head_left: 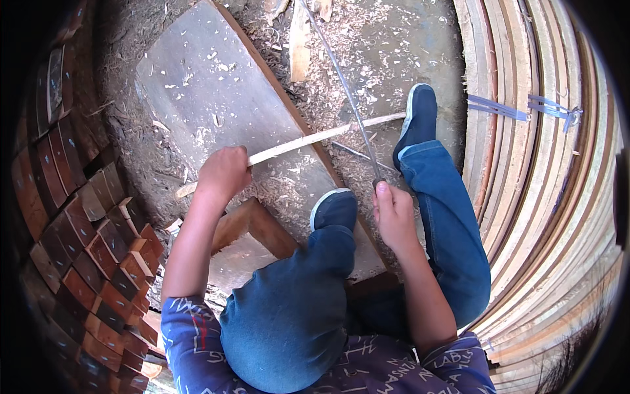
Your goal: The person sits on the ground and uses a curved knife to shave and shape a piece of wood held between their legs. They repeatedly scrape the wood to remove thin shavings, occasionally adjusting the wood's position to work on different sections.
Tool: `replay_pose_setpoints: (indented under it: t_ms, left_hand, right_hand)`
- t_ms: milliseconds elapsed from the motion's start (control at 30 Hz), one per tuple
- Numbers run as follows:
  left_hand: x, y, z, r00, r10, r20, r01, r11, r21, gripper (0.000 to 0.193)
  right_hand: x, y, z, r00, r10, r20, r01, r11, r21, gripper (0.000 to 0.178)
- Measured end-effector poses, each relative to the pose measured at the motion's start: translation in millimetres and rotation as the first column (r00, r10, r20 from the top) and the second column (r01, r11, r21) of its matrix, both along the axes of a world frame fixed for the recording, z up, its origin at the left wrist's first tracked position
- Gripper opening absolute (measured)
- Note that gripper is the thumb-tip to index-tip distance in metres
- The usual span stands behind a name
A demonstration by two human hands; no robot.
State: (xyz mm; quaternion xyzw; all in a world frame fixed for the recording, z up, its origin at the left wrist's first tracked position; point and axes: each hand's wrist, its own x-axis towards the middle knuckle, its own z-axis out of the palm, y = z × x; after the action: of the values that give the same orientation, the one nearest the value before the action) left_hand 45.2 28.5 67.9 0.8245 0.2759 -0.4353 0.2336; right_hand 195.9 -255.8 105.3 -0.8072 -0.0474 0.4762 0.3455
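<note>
My left hand (225, 172) is closed around a pale, slightly bent wooden strip (302, 140). A short end of the strip sticks out behind that fist, and its far end reaches the side of my right shoe (420, 111). In my right hand (395, 213) is the near end of a long thin metal blade (342, 82), its fingers wrapped round it. The blade points away from me and crosses the strip; whether they touch I cannot tell. My left shoe (335, 209) is between my hands, at the board's edge.
A wide grey board (210, 85) lies on the ground, with a brown wooden block (246, 226) nearer me. Wood shavings (387, 52) litter the ground. Stacked wood pieces (92, 262) rise at left; long planks (512, 59) bound with blue straps (497, 108) line the right.
</note>
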Motion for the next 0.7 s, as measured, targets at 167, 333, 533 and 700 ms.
replay_pose_setpoints:
  t_ms: [167,333,533,700]
  left_hand:
    - [3.3,-6.7,-3.4,1.000,-0.011,0.023,0.011,1.000,0.004,0.016]
    - [2.7,-7.1,-1.0,1.000,0.002,0.004,-0.002,1.000,-0.020,0.015]
    - [1.6,-3.4,2.0,1.000,-0.005,0.029,0.005,1.000,-0.016,0.015]
    - [7.5,-8.0,-2.8,1.000,-0.017,-0.023,0.017,1.000,-0.011,0.015]
  right_hand:
    - [-4.6,-27.1,-25.1,0.991,0.106,-0.078,-0.126,0.934,-0.336,0.055]
    - [0.4,-11.0,5.0,0.997,0.079,0.022,-0.070,0.964,-0.256,0.053]
    - [-3.8,-8.8,-2.4,0.979,0.107,0.174,-0.097,0.993,-0.063,0.048]
    - [-3.3,-32.5,-22.1,0.984,0.170,0.054,-0.139,0.919,-0.369,0.048]
